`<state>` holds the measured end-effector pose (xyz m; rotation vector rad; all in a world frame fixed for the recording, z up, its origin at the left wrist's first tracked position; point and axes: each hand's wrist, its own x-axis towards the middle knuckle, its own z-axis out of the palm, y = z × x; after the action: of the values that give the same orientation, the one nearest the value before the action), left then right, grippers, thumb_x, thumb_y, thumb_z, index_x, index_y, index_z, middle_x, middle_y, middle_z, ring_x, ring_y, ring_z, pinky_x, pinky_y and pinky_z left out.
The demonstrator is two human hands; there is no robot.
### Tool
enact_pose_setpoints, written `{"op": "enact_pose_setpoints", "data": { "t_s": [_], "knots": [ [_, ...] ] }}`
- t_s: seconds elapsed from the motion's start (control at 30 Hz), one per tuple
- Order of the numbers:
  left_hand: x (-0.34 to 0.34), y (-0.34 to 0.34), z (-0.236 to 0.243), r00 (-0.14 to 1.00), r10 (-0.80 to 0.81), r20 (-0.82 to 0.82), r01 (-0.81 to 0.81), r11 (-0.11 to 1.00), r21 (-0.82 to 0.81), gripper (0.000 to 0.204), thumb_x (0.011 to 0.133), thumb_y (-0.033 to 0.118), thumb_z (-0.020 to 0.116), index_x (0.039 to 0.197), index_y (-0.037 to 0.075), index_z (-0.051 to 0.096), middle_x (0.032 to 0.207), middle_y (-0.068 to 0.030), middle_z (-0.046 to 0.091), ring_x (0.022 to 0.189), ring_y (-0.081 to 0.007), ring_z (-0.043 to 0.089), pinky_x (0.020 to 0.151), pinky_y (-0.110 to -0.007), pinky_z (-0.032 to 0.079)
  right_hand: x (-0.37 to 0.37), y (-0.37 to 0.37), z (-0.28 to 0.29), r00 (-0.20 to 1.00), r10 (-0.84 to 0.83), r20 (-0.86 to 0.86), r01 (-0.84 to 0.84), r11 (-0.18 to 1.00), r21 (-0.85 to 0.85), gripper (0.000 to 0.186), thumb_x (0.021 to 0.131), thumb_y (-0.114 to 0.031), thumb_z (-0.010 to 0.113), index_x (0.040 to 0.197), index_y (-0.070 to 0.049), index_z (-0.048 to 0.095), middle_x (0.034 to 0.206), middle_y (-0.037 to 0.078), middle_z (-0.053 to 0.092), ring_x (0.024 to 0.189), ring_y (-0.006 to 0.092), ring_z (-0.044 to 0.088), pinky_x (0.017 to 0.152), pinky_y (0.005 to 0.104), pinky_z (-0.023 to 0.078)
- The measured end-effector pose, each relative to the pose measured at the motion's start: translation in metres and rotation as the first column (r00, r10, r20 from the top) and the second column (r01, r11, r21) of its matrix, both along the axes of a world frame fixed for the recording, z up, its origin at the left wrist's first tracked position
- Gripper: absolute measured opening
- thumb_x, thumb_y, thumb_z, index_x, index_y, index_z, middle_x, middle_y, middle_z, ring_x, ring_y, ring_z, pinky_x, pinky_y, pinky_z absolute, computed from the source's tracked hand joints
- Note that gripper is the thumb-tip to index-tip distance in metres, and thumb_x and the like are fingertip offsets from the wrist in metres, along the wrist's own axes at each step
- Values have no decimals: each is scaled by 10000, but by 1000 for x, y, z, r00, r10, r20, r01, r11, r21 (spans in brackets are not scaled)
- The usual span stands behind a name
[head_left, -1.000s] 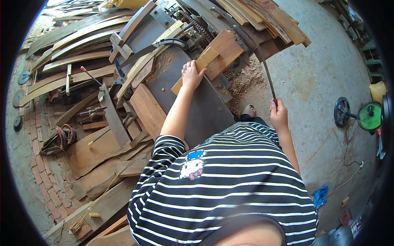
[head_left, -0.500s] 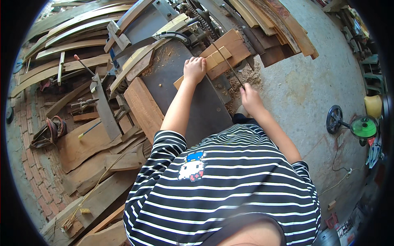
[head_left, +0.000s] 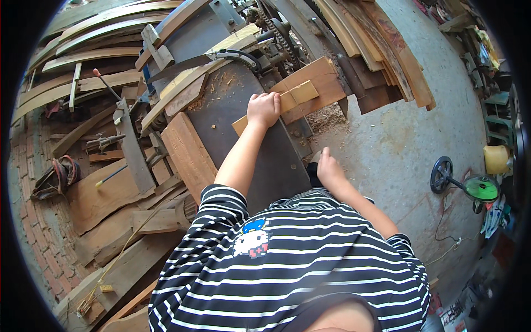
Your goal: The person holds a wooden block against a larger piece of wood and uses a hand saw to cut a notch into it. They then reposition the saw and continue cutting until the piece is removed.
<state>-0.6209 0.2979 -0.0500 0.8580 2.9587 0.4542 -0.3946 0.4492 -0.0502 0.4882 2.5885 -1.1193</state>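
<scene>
My left hand (head_left: pixel 263 110) grips a light wooden strip (head_left: pixel 303 93) lying across a broader reddish board (head_left: pixel 323 88) and the dark metal machine table (head_left: pixel 254 166). Its fingers are curled over the strip. My right hand (head_left: pixel 331 169) is lower and to the right, beside the table's edge, with fingers curled; what it holds, if anything, I cannot make out. A curved metal fitting (head_left: pixel 235 55) and a chain (head_left: pixel 274 30) sit beyond the table. Another reddish plank (head_left: pixel 185 155) lies along the table's left side.
Stacked planks (head_left: pixel 395 50) overhang the concrete floor (head_left: pixel 401 138) at upper right. Curved timber pieces (head_left: pixel 91 52) and loose boards (head_left: pixel 105 199) crowd the left. A pedestal fan (head_left: pixel 478 188) and yellow container (head_left: pixel 496 159) stand at right.
My right hand swung leftward with the long dark rod, then came down toward me; the rod no longer shows clearly. The view shifted, and my left hand stays on the strip.
</scene>
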Motion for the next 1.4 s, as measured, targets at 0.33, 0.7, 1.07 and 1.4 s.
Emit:
{"op": "enact_pose_setpoints", "data": {
  "t_s": [0.33,0.7,1.07,1.4],
  "knots": [
    [7,0,-3,999,39,-35,-36,996,77,311,922,266,393,738,100,582,703,-133,628,702,-316,620,662,-433,462,-99,-19,-3,999,-21,-29,24,991,130,243,958,-192,356,1038,32,404,751,291,623,746,450,628,663,536,509],
    [8,-2,-1,997,36,-62,-32,997,73,288,910,272,428,734,118,598,675,-73,633,712,-248,635,673,-385,467,-86,3,28,1000,14,-1,-14,999,40,210,934,-158,407,961,49,424,788,351,587,777,509,584,678,553,478],
    [11,-8,-1,998,65,-26,-63,996,68,276,909,267,428,733,125,587,699,-73,639,723,-239,638,679,-388,472,-24,7,38,986,116,120,-127,988,88,221,939,-182,392,1004,28,412,786,334,604,758,494,604,678,556,488],
    [9,-4,-5,999,34,-28,-32,997,68,312,920,295,421,733,131,609,704,-79,656,739,-238,654,690,-385,482,-127,-11,26,993,121,-15,-115,974,198,218,950,-182,367,972,30,412,792,343,601,765,487,610,667,542,501]
  ]
}}
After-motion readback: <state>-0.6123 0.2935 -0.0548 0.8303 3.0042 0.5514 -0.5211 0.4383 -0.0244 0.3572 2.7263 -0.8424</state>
